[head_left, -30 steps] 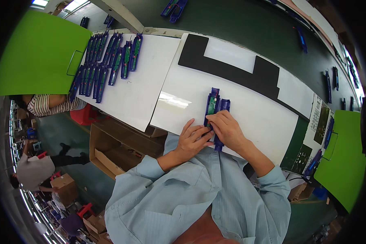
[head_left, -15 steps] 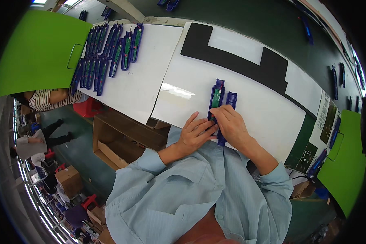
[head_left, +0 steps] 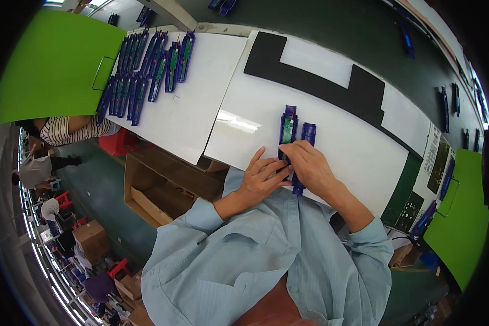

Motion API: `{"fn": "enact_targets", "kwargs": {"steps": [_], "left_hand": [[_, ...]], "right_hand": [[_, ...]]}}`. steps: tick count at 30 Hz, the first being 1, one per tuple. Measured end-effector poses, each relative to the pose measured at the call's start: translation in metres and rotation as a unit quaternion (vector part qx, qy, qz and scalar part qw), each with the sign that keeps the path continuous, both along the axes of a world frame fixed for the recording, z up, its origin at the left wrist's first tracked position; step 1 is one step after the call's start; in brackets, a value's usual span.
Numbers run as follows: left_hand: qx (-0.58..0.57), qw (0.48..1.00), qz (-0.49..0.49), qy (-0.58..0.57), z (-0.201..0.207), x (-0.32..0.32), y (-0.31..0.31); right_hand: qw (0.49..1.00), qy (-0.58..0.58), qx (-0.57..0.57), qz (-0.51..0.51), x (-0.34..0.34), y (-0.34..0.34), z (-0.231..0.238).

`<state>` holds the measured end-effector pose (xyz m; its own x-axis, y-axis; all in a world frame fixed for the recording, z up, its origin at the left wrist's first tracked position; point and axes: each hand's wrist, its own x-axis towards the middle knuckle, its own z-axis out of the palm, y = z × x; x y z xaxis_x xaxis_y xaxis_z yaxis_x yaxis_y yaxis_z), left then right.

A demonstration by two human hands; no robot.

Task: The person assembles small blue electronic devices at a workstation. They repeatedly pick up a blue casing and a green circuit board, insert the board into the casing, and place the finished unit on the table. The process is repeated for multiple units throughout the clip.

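Across the white tabletop (head_left: 358, 163), the blue casing (head_left: 282, 130) points lengthwise away from you; your left hand (head_left: 262, 176) and right hand (head_left: 308, 167), fingers bent, meet its near end from either side, whether gripping I cannot tell.

Bare room on the glossy white tabletop (head_left: 358, 157) runs right of the right hand (head_left: 311, 168) at centre right, and left of the slim dark-blue plastic housing with a green circuit board (head_left: 287, 127). Only a narrow gap parts it from the second dark-blue plastic housing (head_left: 308, 133). A flat black notched sheet (head_left: 315, 85) lies across the upper centre; rows of board-filled blue housings (head_left: 157, 79) crowd the upper left.
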<state>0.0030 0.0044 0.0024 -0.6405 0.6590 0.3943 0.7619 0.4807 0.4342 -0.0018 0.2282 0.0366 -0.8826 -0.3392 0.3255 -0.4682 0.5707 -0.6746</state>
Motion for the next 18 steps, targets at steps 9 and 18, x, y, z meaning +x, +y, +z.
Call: {"fn": "enact_targets", "kwargs": {"steps": [9, 18], "left_hand": [[-0.125, 0.992, -0.010, -0.015, 0.043, -0.011, 0.012], [-0.179, 0.957, -0.207, 0.096, 0.061, -0.085, 0.087]], "right_hand": [[0.991, -0.036, -0.061, -0.118, 0.020, 0.048, 0.048], [0.915, -0.057, 0.012, -0.400, -0.013, 0.213, -0.017]]}}
